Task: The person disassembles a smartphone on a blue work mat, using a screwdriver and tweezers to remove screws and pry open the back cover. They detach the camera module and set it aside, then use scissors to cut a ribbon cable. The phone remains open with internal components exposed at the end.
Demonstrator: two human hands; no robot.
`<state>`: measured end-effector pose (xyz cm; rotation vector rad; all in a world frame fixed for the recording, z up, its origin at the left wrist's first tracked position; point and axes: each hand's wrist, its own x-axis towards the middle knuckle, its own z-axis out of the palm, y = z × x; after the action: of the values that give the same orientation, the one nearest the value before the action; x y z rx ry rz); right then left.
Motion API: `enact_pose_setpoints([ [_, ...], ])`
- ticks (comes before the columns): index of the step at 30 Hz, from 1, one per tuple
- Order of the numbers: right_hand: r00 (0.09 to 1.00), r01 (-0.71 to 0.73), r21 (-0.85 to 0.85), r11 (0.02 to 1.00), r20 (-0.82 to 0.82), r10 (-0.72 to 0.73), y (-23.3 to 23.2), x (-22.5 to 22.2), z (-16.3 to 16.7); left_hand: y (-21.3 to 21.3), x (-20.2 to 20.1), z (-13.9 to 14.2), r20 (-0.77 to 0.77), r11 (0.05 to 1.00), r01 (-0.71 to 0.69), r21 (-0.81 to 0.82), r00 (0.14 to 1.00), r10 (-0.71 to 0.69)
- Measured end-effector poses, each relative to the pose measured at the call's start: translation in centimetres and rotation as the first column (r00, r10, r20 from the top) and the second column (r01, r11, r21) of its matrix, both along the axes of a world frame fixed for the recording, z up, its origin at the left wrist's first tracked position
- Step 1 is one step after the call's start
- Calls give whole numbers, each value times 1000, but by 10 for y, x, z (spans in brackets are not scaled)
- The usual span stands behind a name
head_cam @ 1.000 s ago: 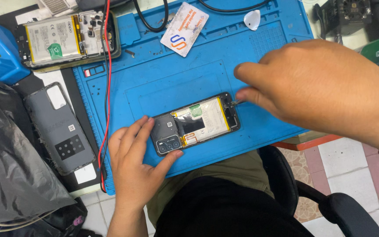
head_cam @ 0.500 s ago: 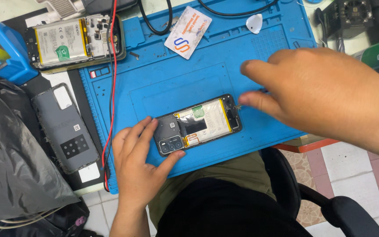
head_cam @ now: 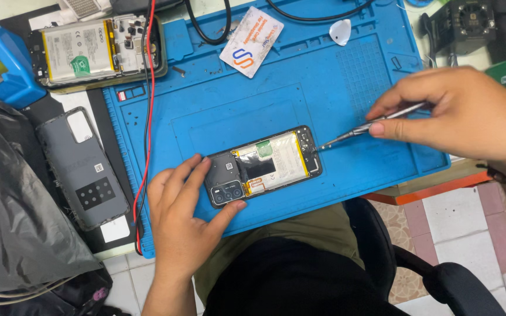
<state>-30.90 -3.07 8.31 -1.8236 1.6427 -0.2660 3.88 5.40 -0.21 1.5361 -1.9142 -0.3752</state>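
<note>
An opened phone with its back removed lies on the blue work mat, battery and boards showing. My left hand steadies its camera end, thumb under the lower edge and fingers on the top edge. My right hand grips a slim metal screwdriver. The tool's tip rests at the phone's right end.
A second opened phone lies at the back left, a grey back cover at the left, with a red and black cable between. A white card and white pick sit on the mat's far side. A black bag lies lower left.
My right hand has drawn back to the right from over the phone, so the screwdriver and the phone's right end now show. The left hand stays put.
</note>
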Motion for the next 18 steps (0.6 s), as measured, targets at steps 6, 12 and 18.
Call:
enact_pose_setpoints([
  [6,970,231,214,949,21,-241,7,-11,-51,-1,2,0,-5,1000,-7,4,1000,7],
  [12,905,344,335,877,129,-405,7,-20,-61,-2,1,1,1,1000,1,8,1000,-1],
  [18,942,254,291,923,143,-304,2,-19,-67,-3,0,2,-4,1000,-8,10,1000,8],
])
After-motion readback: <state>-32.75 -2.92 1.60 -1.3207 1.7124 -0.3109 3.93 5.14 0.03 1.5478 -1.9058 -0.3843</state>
